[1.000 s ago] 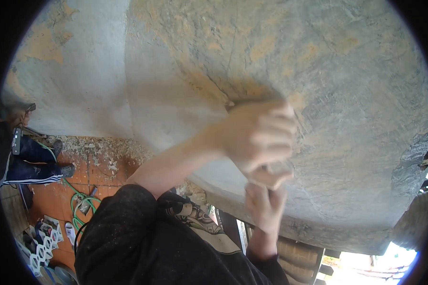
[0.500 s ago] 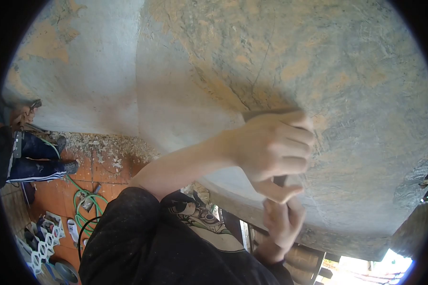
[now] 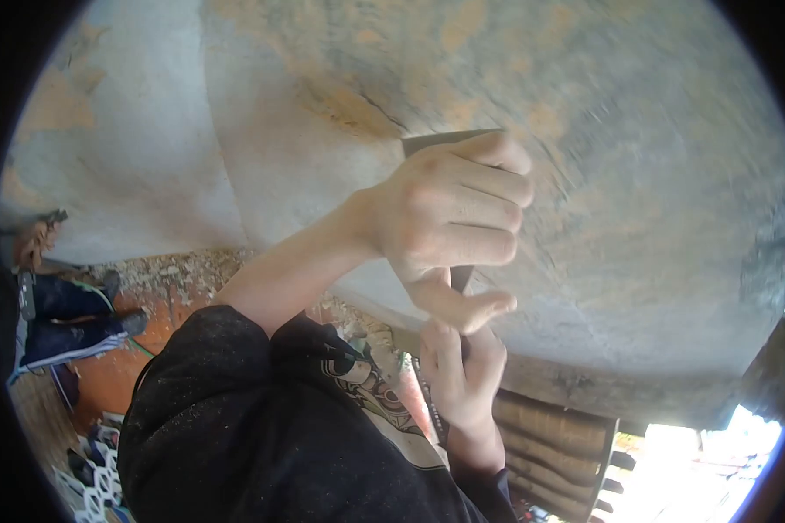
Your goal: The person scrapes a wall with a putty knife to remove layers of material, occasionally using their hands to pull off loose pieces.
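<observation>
My left hand (image 3: 458, 209) is curled around a dark, flat-edged scraper (image 3: 449, 139). The tool's straight edge shows above my knuckles, against the wall surface (image 3: 637, 200). More of its dark body is visible between my fingers and thumb. Just below, my right hand (image 3: 462, 375) is closed at what looks like the lower end of the same tool, mostly hidden by my fingers and left thumb. Grey and tan patches mottle the surface, with a paler smooth area on the left.
At the far left, another person's hand (image 3: 37, 242) holds a small dark tool near the wall. That person's dark trousers (image 3: 70, 336) show below. Pale flakes (image 3: 179, 270) litter the orange tiled floor (image 3: 170, 309). A white lattice basket (image 3: 100, 484) stands at lower left; slatted wood (image 3: 554, 453) is at lower right.
Both my hands and the scraper have shifted up and left in view, while the camera view has also turned. My grip looks the same.
</observation>
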The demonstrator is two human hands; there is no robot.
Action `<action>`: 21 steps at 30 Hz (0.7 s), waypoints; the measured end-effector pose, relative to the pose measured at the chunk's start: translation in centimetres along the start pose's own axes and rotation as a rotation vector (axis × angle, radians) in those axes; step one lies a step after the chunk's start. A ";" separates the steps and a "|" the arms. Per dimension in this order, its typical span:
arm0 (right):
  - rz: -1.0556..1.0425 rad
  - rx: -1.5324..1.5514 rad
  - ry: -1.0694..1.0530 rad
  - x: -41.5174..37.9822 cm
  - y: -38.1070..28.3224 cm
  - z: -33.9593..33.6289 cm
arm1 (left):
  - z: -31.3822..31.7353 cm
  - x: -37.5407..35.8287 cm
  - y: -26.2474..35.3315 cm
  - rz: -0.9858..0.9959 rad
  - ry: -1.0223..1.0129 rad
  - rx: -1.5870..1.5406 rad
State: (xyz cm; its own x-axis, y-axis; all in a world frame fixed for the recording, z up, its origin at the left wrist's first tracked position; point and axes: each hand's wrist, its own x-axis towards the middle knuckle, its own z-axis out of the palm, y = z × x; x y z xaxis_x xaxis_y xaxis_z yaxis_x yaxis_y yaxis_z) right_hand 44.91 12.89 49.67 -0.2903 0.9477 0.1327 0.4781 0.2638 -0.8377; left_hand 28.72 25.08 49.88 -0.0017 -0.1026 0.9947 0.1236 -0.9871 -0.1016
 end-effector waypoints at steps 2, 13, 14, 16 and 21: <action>-0.069 0.088 0.003 1.0 4.5 -0.2 | 2.0 -0.7 -0.2 0.034 -0.066 0.010; 0.530 0.674 -0.117 -8.3 15.8 3.3 | 5.9 -18.1 6.7 -0.390 -0.476 -0.041; 0.689 0.766 -0.177 -9.3 16.2 4.4 | 4.9 -20.7 8.1 -0.437 -0.528 -0.018; 0.599 0.590 -0.294 -10.6 18.9 6.6 | 3.0 -23.9 10.5 -0.494 -0.540 0.014; 0.634 0.654 -0.377 -7.3 17.7 8.4 | -0.2 -23.6 9.7 -0.538 -0.482 0.163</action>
State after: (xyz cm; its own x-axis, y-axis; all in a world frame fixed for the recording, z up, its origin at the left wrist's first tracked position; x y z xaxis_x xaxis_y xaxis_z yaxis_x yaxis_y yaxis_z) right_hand 48.52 9.09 29.42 -0.4386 0.7299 -0.5243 0.1166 -0.5323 -0.8385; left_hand 29.74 17.90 25.38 0.3275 0.4928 0.8062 0.3747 -0.8510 0.3680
